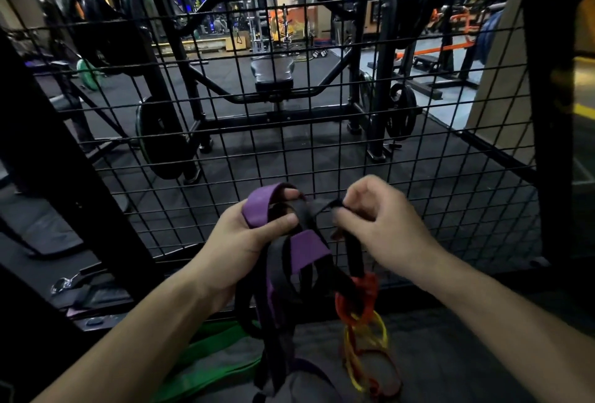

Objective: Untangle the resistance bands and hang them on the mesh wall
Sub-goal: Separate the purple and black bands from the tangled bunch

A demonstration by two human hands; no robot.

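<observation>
A tangled bunch of resistance bands hangs between my hands in front of the black mesh wall (418, 158). My left hand (240, 241) grips the purple band (307, 249) together with black bands (280, 290). My right hand (380, 219) pinches one black band (354, 251) near its top and holds it apart from the bunch. Thin red bands (360, 296) and yellow bands (367, 338) dangle below my right hand, looped through the black one. A green band (206, 357) lies on the floor under my left forearm.
Behind the mesh stands a black weight machine (273, 80) with plates on it. A thick black post (64, 151) slants at the left and another post (547, 113) rises at the right. A strap with a metal carabiner (64, 283) lies low at the left.
</observation>
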